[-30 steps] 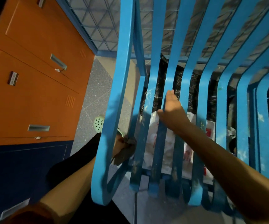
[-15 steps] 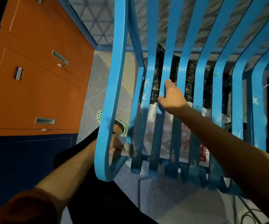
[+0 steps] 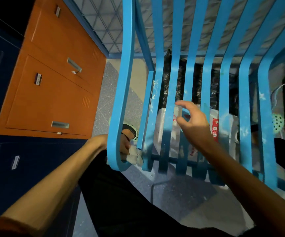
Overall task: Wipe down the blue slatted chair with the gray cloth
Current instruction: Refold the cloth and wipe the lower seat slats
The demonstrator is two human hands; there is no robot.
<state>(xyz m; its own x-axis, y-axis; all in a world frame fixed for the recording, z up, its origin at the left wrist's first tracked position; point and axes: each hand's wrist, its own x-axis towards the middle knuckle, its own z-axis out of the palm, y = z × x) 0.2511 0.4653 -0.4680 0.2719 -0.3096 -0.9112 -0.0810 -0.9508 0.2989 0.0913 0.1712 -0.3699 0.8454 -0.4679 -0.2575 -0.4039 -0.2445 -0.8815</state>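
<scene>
Right hand has come off the slat it was steadying half a second ago; it now hangs just in front of the middle slats, fingers loosely curled, thumb and forefinger apart, nothing in it. No contact with the blue slatted chair that I can make out. Left hand has gone lower and sits inside the loop of the chair's outer left rail, partly hidden by that rail; it grips the gray cloth, bunched, and the cloth touches the lower front end of the next slat inward, by the curl. How the fingers lie round the cloth is not fully visible. Judgement: wiping is under way at the front left corner only; pale scuffs and specks show on several slats to the right, so most of the seat remains to be done. With the right hand off, the chair is unsteadied, and it may shift under a firm stroke. Under the seat: a white plastic bag. Orange lockers stand to the left.
</scene>
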